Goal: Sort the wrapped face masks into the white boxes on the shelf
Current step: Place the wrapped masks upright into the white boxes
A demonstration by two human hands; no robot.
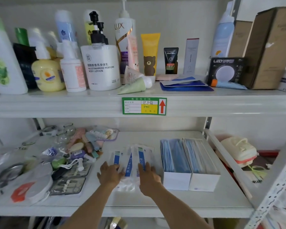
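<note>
Glossy clear plastic mask wrappers (130,156) — matt white card boxes (177,180) — smooth painted-metal shelf (188,202).
</note>
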